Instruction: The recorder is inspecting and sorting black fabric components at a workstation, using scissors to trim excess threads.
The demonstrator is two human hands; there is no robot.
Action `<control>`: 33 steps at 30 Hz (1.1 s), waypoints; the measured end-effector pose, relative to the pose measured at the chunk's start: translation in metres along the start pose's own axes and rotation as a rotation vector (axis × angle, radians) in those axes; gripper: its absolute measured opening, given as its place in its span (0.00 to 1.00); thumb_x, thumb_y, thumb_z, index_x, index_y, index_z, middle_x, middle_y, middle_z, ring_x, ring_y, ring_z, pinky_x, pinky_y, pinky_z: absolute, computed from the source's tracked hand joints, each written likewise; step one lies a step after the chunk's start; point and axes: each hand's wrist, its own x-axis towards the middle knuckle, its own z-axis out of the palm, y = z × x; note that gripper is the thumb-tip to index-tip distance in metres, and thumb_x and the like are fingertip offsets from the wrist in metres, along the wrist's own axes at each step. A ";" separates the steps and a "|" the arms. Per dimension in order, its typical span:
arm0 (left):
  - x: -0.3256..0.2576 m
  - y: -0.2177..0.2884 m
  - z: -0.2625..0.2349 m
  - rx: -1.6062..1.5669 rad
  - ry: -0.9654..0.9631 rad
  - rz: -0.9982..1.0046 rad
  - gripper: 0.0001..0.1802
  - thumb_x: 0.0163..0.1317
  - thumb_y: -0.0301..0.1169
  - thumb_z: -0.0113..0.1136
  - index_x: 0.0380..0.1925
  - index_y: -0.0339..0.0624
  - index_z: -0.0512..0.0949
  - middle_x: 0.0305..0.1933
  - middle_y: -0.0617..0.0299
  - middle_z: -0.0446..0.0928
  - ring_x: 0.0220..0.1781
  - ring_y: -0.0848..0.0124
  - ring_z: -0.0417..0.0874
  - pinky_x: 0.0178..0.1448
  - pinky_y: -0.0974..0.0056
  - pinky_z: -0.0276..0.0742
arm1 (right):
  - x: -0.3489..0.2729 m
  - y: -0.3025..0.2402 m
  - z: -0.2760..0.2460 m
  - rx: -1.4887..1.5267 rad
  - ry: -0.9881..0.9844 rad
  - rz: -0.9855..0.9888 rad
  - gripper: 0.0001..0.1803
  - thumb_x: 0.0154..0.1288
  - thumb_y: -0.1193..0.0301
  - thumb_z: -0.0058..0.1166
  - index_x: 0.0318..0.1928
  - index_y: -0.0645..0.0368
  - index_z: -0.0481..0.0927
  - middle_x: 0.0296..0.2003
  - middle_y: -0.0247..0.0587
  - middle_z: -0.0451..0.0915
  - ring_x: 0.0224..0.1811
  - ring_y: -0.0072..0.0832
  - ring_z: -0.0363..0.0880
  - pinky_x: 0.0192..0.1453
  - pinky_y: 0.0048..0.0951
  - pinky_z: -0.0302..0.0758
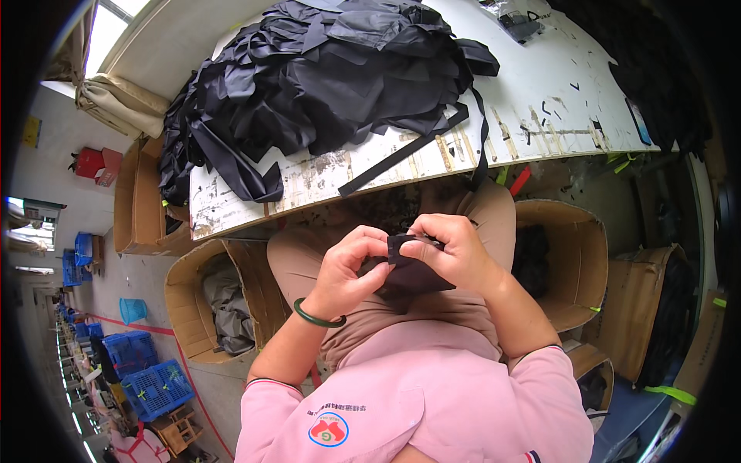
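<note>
Over my lap I hold a small piece of black fabric [417,278] with a folded upper edge. My left hand [356,266] is closed at its left edge, thumb and fingertips pinching there. My right hand [454,251] grips the top right part, the thumb lying across the fold. The rest of the piece hangs below my fingers. Just ahead, on the white worktable [540,100], lies a big heap of black fabric pieces [332,92]. A black strap [405,158] trails from the heap toward the table's near edge.
Cardboard boxes stand on both sides of my legs: a left one [185,309] with grey fabric, a right one [575,262] with dark material. More dark fabric [668,85] lies at the table's right end. Blue crates [158,390] sit on the floor at left.
</note>
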 end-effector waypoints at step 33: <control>0.008 -0.001 0.027 -0.677 0.033 -0.089 0.04 0.59 0.20 0.59 0.32 0.39 0.77 0.44 0.61 0.74 0.48 0.73 0.74 0.56 0.67 0.69 | 0.001 0.027 0.004 0.572 -0.092 0.235 0.13 0.55 0.78 0.61 0.42 0.61 0.76 0.35 0.29 0.76 0.36 0.14 0.73 0.42 0.19 0.71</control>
